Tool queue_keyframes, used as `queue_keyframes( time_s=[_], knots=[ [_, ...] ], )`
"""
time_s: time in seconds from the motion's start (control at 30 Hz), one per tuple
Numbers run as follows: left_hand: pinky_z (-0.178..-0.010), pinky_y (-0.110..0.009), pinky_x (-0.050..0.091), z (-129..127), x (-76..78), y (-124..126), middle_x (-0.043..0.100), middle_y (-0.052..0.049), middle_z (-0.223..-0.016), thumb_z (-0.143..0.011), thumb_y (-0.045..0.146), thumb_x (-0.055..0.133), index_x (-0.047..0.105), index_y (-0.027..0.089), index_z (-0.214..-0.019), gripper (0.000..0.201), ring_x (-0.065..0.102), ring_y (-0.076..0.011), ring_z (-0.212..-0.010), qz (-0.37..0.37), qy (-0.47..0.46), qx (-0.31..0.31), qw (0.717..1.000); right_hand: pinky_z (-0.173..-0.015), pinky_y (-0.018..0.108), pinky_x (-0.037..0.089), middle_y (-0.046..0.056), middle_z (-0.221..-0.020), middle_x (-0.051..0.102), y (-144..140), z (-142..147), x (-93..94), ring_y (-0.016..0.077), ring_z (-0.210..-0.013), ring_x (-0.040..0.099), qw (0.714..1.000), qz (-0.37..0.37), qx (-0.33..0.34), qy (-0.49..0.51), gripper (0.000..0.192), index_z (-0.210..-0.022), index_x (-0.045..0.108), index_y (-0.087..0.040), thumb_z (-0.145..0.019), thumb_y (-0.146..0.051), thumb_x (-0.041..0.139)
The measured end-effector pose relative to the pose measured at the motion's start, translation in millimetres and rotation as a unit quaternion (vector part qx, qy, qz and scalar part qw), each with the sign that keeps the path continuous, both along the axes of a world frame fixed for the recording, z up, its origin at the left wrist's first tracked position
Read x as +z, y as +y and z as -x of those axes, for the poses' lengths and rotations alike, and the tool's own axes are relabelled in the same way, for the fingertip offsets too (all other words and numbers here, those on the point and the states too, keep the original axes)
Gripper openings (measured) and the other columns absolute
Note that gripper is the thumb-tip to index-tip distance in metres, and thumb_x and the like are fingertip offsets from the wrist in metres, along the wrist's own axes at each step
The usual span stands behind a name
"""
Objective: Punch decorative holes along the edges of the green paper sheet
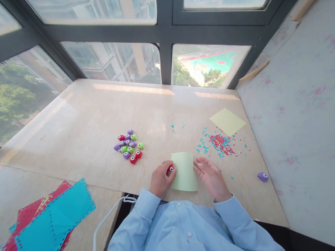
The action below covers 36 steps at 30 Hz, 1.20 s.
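While the left hand (161, 179) holds a small red paper punch (170, 168) with its fingers curled around it, the punch sits at the left edge of a light green paper sheet (184, 171). This sheet lies on the near part of the tabletop (89, 121), between both hands. The right hand (211, 176) rests just beside the right edge of the sheet, its fingers spread and relaxed, holding nothing. Farther away, to the left, a group of red, green and purple punches (128, 146) stands together. On the right lie blue and red paper bits (220, 144), a yellow sheet (227, 121) and one purple punch (263, 177). Punched blue and red sheets (49, 225) are at the near left.
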<state>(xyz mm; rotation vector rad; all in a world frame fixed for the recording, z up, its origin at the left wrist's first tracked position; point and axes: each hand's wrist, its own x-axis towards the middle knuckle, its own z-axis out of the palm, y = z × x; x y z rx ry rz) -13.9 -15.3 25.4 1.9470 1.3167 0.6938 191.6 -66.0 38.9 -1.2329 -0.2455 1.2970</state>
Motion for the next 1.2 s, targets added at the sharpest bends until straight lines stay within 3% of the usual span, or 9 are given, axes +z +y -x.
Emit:
queue_keyframes(
  time_s=[0.27, 0.4, 0.53, 0.63, 0.73, 0.8, 0.9, 1.07, 1.2],
  knots=[
    [-0.085, -0.034, 0.053, 1.3, -0.8, 0.7, 0.071, -0.006, -0.115, -0.089, 0.030, 0.058, 0.063, 0.021, -0.106, 0.021, 0.067, -0.0210, -0.099, 0.008, -0.025, 0.012, 1.000, -0.064, 0.024, 0.055, 0.009, -0.106, 0.073, 10.5, -0.9, 11.8, 0.0174, -0.086, 0.071, 0.988, 0.045, 0.096, 0.115, 0.036, -0.099, 0.068, -0.018, -0.069, -0.034, 0.080],
    [-0.082, -0.033, 0.053, 1.0, -1.2, 0.9, 0.071, -0.006, -0.112, -0.088, 0.031, 0.058, 0.064, 0.021, -0.106, 0.022, 0.068, -0.0205, -0.094, 0.009, -0.032, 0.020, 0.999, -0.067, 0.025, 0.054, 0.011, -0.111, 0.072, 15.4, 6.4, 7.4, 0.0187, -0.090, 0.071, 0.988, 0.041, 0.145, 0.033, 0.043, -0.106, 0.064, -0.019, -0.070, -0.038, 0.079],
    [-0.079, -0.032, 0.053, 1.8, -1.5, 0.5, 0.072, -0.007, -0.110, -0.088, 0.033, 0.058, 0.065, 0.021, -0.105, 0.023, 0.067, -0.0199, -0.091, 0.020, -0.045, 0.021, 0.999, -0.076, 0.033, 0.056, 0.013, -0.117, 0.068, 18.0, 12.4, -4.4, 0.0223, -0.099, 0.068, 0.973, 0.013, 0.182, -0.143, 0.052, -0.116, 0.059, -0.019, -0.073, -0.042, 0.074],
    [-0.075, -0.031, 0.052, 2.7, -1.9, 0.8, 0.073, -0.006, -0.101, -0.087, 0.035, 0.059, 0.066, 0.021, -0.104, 0.024, 0.067, -0.0186, -0.082, 0.038, -0.055, 0.037, 0.997, -0.085, 0.042, 0.055, 0.015, -0.120, 0.065, 20.4, 12.0, -13.3, 0.0260, -0.107, 0.064, 0.914, -0.052, 0.191, -0.354, 0.051, -0.123, 0.057, -0.019, -0.078, -0.041, 0.066],
    [-0.068, -0.030, 0.054, 3.3, -2.5, 2.4, 0.072, -0.005, -0.093, -0.085, 0.040, 0.061, 0.064, 0.019, -0.103, 0.028, 0.066, -0.0167, -0.071, 0.086, -0.107, 0.068, 0.988, -0.103, 0.051, 0.045, 0.015, -0.131, 0.059, 25.1, 8.4, -18.1, 0.0292, -0.124, 0.053, 0.791, -0.110, 0.206, -0.565, 0.047, -0.128, 0.057, -0.020, -0.083, -0.035, 0.060],
    [-0.060, -0.029, 0.055, 3.7, -2.7, 3.8, 0.072, -0.007, -0.097, -0.083, 0.045, 0.063, 0.059, 0.018, -0.103, 0.033, 0.067, -0.0165, -0.067, 0.147, -0.173, 0.096, 0.969, -0.111, 0.054, 0.036, 0.017, -0.141, 0.052, 29.2, 6.0, -19.7, 0.0325, -0.134, 0.044, 0.715, -0.091, 0.230, -0.654, 0.052, -0.131, 0.055, -0.019, -0.082, -0.036, 0.064],
    [-0.050, -0.027, 0.053, 5.4, -3.2, 5.5, 0.070, -0.007, -0.095, -0.079, 0.049, 0.066, 0.054, 0.018, -0.101, 0.039, 0.070, -0.0184, -0.066, 0.209, -0.229, 0.128, 0.942, -0.114, 0.054, 0.031, 0.023, -0.150, 0.040, 34.2, 4.5, -21.7, 0.0380, -0.141, 0.034, 0.641, -0.025, 0.288, -0.711, 0.068, -0.134, 0.053, -0.015, -0.075, -0.042, 0.075],
    [-0.053, -0.024, 0.050, 9.3, -6.3, 10.5, 0.064, 0.001, -0.067, -0.082, 0.044, 0.066, 0.060, 0.019, -0.098, 0.030, 0.063, -0.0152, -0.058, 0.130, -0.157, 0.111, 0.973, -0.115, 0.054, 0.027, 0.026, -0.157, 0.029, 30.2, 5.6, -23.2, 0.0392, -0.147, 0.023, 0.585, -0.019, 0.374, -0.719, 0.091, -0.142, 0.046, -0.011, -0.068, -0.051, 0.081],
    [-0.061, -0.025, 0.047, 9.3, -9.3, 23.9, 0.069, 0.001, -0.078, -0.083, 0.038, 0.070, 0.066, 0.022, -0.096, 0.021, 0.059, -0.0123, -0.058, 0.014, -0.040, 0.089, 0.995, -0.115, 0.054, 0.028, 0.025, -0.158, 0.027, 21.7, 4.6, -22.3, 0.0374, -0.148, 0.022, 0.564, -0.048, 0.400, -0.721, 0.093, -0.144, 0.045, -0.011, -0.068, -0.051, 0.081]
  ],
)
